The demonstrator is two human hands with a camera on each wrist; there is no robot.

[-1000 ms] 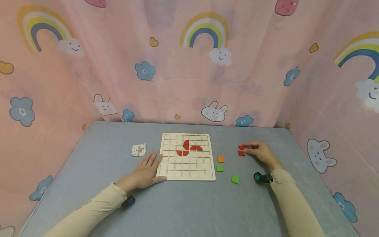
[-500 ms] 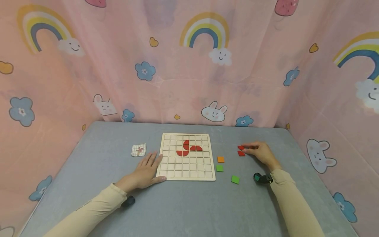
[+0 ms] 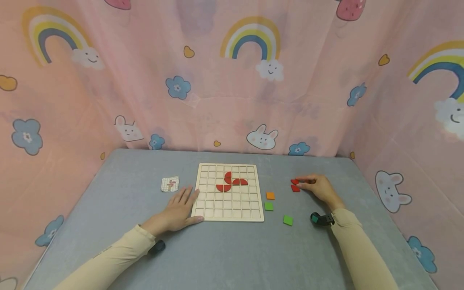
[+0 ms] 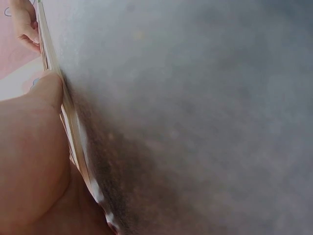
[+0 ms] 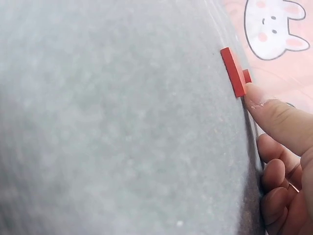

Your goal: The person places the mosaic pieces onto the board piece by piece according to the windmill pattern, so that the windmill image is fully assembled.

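Across the table (image 3: pixel 232 257), a spread left hand (image 3: pixel 177 209) seemingly steadies the board (image 3: pixel 227 204); the right hand (image 3: pixel 320 188) pinches the far red piece (image 3: pixel 294 181).

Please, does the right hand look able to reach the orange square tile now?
Probably yes: the orange square tile lies uncovered on the table, though the right hand seems busy pinching a red piece.

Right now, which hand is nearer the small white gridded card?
Left. The left hand rests beside the card; the right hand is beyond the pale wooden board.
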